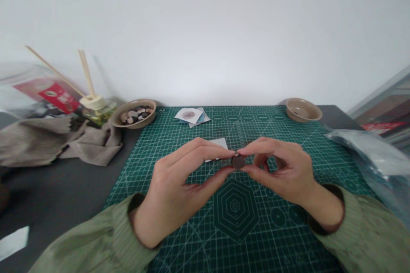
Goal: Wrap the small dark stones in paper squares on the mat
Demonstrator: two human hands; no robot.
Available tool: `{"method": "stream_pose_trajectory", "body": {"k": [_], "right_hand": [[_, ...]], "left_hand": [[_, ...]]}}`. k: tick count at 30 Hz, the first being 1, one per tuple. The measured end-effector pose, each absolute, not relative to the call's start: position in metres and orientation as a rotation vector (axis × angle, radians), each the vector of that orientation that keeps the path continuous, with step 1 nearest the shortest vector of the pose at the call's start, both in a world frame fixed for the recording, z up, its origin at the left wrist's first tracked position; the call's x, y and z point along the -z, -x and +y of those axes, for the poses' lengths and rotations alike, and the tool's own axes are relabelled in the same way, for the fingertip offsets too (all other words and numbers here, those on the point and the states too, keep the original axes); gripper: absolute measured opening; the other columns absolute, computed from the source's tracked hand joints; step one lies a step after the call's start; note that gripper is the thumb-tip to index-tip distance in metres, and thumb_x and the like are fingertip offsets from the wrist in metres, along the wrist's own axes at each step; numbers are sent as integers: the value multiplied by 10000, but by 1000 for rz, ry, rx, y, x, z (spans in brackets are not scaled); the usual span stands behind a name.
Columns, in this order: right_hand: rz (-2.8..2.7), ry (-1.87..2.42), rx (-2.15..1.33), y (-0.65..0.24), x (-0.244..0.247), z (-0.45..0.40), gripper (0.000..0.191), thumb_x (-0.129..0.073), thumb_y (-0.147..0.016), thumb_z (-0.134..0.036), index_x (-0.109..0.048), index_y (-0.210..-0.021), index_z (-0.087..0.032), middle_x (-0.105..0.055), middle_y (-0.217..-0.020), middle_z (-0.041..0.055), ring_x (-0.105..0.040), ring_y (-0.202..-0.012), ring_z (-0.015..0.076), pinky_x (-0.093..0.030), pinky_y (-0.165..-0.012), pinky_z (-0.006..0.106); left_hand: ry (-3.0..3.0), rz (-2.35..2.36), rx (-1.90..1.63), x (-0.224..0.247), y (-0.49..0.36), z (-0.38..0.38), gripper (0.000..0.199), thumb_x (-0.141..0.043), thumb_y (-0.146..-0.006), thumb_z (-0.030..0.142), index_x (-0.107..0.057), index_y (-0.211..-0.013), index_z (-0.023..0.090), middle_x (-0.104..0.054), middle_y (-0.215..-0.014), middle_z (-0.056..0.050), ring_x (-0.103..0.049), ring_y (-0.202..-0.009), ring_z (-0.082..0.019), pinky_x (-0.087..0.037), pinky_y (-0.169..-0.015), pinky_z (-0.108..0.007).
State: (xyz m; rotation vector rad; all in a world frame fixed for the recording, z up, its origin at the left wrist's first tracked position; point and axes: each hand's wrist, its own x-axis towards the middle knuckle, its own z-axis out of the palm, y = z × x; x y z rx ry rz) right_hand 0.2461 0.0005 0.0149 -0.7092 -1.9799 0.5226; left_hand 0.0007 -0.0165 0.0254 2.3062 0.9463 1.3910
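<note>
A small dark brown disc (238, 161) is held up between both hands above the green cutting mat (235, 230), its round face toward me. My left hand (182, 183) pinches its left side between thumb and fingertips. From the right, my right hand (285, 168) grips the disc the same way, with the other fingers curled in. Partly hidden behind my left fingers, a white paper square (220, 141) lies on the mat. What the disc is made of cannot be made out.
A tan bowl (117, 120) of brown, pale and black pieces stands back left, near a reed diffuser (92, 102) and grey cloth (96, 143). Paper cards (188, 114) lie at the mat's back. Another tan bowl (315, 113) and a plastic bag (374, 153) are at right.
</note>
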Motion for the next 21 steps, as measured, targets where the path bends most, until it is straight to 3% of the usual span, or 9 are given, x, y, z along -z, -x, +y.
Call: {"method": "stream_pose_trajectory", "body": {"k": [9,21], "right_hand": [[-1976,684,-544,-245,-14,1,287,-830,-934,-192,-760,-1195,-287,-804,-1012,10,-682,-641,98,-557,-541,228],[-1983,656,-509,-244,-16,2,287,-839,-927,-187,-765,-1201,-228,-804,-1004,9,-674,-630,71,-546,-554,195]], "left_hand": [[-2305,923,-1375,-26,0,-17,259,-818,-948,174,-744,-1168,290,-810,-1062,-37,-784,-964,-200,-666,-823,-350],[-2324,891,-1392,-27,0,-15,261,-816,-940,111,-754,-1168,223,-801,-1067,-31,-769,-969,-142,-627,-860,-262]]}}
